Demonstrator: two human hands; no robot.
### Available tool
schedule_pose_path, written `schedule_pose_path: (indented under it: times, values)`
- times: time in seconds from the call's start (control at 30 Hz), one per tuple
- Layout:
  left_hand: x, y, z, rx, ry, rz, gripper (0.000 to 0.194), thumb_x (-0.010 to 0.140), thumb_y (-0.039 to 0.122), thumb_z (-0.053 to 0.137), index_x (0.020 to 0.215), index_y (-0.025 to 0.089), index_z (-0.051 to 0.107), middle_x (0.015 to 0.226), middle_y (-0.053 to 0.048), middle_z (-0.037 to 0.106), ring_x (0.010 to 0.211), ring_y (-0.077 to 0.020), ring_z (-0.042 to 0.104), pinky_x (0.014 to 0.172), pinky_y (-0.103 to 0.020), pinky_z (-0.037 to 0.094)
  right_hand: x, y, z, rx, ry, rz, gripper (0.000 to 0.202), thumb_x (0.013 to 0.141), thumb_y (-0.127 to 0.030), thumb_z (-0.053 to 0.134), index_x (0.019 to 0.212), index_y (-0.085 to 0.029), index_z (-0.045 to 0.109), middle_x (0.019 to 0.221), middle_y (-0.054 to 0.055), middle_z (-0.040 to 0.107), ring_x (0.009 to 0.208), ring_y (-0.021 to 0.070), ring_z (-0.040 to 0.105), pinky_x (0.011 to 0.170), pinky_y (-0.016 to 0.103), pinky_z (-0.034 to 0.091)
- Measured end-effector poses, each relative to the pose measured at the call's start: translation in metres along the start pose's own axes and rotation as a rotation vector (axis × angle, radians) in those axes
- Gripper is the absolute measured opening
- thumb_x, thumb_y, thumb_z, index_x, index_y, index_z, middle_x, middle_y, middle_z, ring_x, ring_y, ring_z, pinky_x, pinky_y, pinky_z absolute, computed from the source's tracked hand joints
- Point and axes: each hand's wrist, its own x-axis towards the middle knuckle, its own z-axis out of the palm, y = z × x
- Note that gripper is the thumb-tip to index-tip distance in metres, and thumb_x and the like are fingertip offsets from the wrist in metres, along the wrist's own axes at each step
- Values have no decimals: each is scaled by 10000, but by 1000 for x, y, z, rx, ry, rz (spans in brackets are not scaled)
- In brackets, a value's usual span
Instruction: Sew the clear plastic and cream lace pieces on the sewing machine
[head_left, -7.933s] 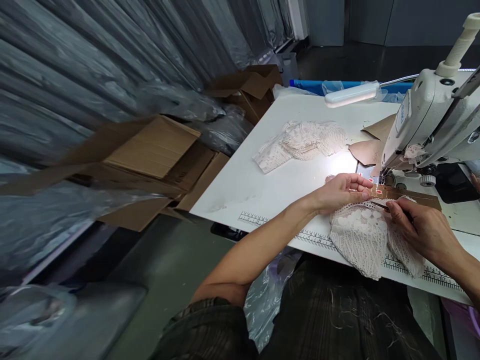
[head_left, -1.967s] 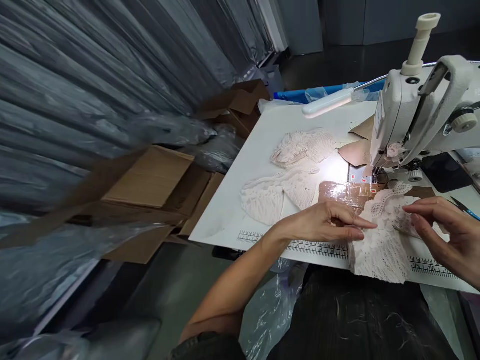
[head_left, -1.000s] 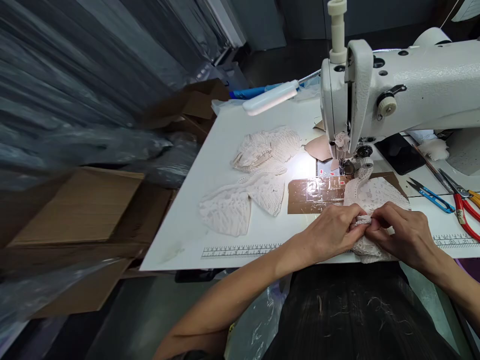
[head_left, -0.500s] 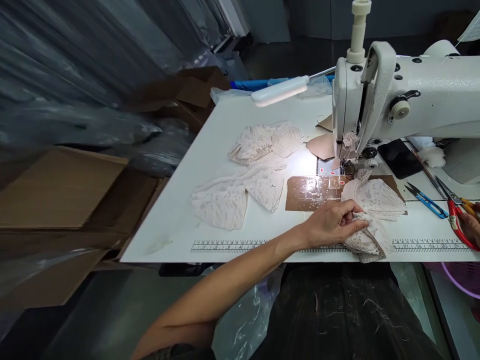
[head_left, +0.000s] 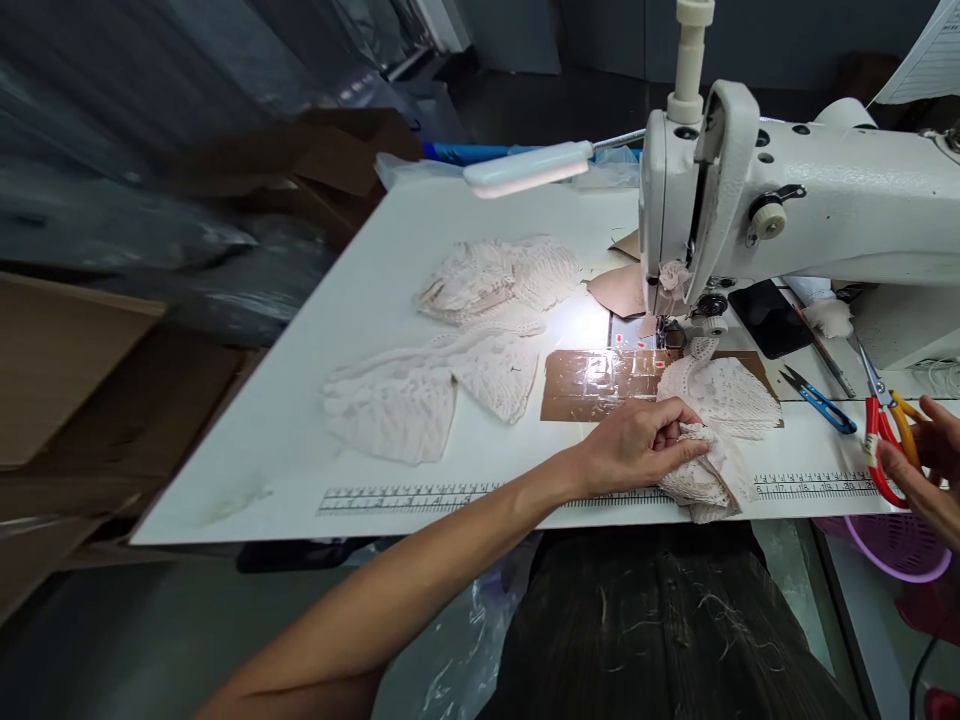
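Note:
My left hand (head_left: pixel 645 440) is closed on a folded piece of cream lace fabric (head_left: pixel 709 480) at the table's front edge, over the printed ruler strip. Just beyond it, another lace piece (head_left: pixel 724 395) lies on brown taped card beside the needle area of the white sewing machine (head_left: pixel 810 200). At the right edge my right hand (head_left: pixel 926 465) has its fingers apart around the handles of red-handled scissors (head_left: pixel 874 440) and a yellow-handled tool (head_left: pixel 906 430). Its thumb overlaps the red handle; a firm grip does not show.
More lace pieces (head_left: pixel 427 400) and a lace pile (head_left: pixel 499 280) lie left on the white table. Blue thread snips (head_left: pixel 821 402) and a black phone-like slab (head_left: pixel 771 318) are at right. A lamp (head_left: pixel 529 170) hangs over the back; cardboard boxes (head_left: pixel 67 360) stand left.
The view has turned to the right, so more of my right hand shows, with its fingers now spread by the scissors. My left hand keeps hold of the lace in nearly the same place.

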Motion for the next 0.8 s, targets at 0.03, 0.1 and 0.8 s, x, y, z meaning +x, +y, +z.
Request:
schedule_pose_path:
  times: [0.03,0.1,0.8]
  values:
    - [0,0,0,11,-6,6,259,895,387,606,939,132,628,636,51,503,546,-79,453,517,-201,372,-1,-9,2,84,-36,-20,756,830,-664,574,1408,-179,518,906,99,696,734,257,671,668,427,588]
    - [0,0,-1,32,-15,17,243,893,369,617,948,133,630,634,53,504,544,-78,454,519,-198,366,-2,-30,7,159,-162,-152,633,873,-555,593,1388,-192,537,928,75,727,714,205,690,659,348,601]
    - [0,-4,1,68,-2,79,192,901,311,651,975,135,633,624,62,534,505,-60,449,501,-182,369,7,-76,33,-203,-232,-769,399,1005,-392,354,1083,-130,644,733,67,721,424,171,604,353,287,357]
